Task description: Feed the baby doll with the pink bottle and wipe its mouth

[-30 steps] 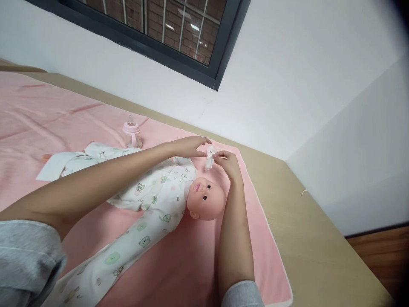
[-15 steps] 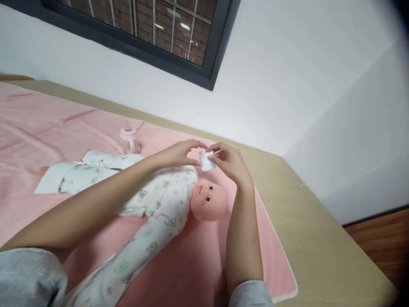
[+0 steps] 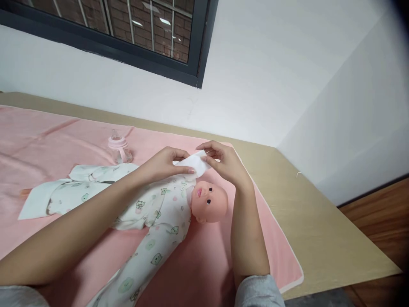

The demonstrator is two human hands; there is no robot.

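Between my hands is a small white tissue, stretched out flat above the doll's shoulder. My left hand pinches its left end between thumb and fingers. With thumb and fingertips, my right hand grips the other end. Below them a baby doll lies on its back, its bald head to the right. It wears a white outfit printed with green bears. The doll's far arm is largely hidden behind my hands.
A pink blanket lies under the doll on a wooden table. Behind the doll's legs stands a baby bottle with a pink collar. A white wall with a dark-framed window rises along the far side.
The tissue has gone from a small folded square to a wider strip. My left hand has moved slightly left and now pinches it. The view has shifted a little.
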